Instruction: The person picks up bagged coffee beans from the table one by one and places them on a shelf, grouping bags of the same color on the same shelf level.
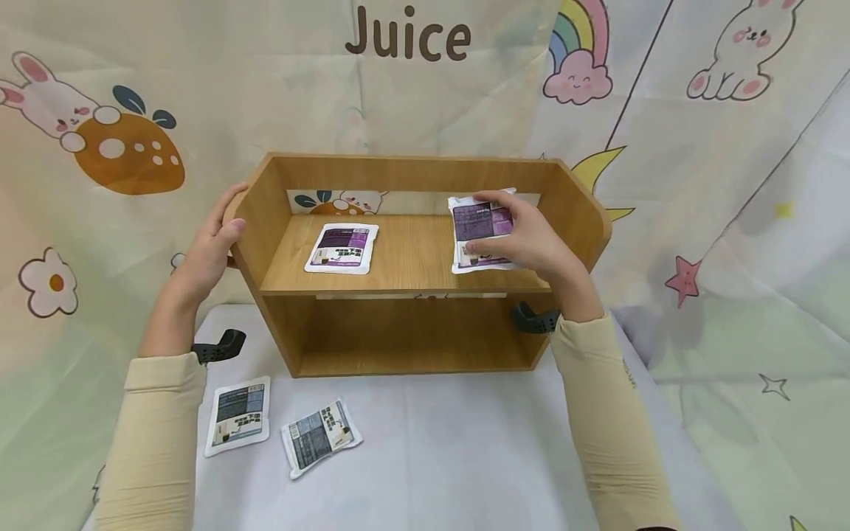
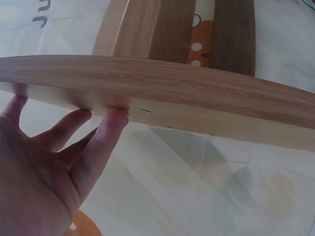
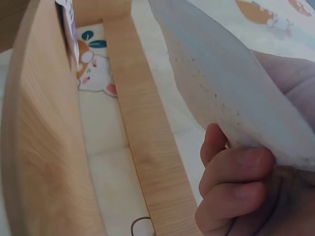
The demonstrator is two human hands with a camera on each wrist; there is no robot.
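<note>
A wooden two-tier shelf [image 1: 412,251] stands on the white-covered table. My right hand [image 1: 531,236] holds a white packet [image 1: 481,221] with a purple label over the right part of the upper board; the right wrist view shows the packet's plain white back [image 3: 221,83] and curled fingers [image 3: 236,167] along its edge. Whether another packet lies beneath it is hard to tell. On the left part of that board lies a similar purple-labelled packet [image 1: 341,248]. My left hand [image 1: 206,254] rests its fingertips against the outer face of the shelf's left side panel [image 2: 197,110], fingers spread.
Two white packets with dark blue-green labels lie on the table in front of the shelf: one flat packet [image 1: 239,415] at left, and a tilted packet [image 1: 320,436] beside it. Behind the shelf hangs a printed cloth [image 1: 425,103] with cartoon figures.
</note>
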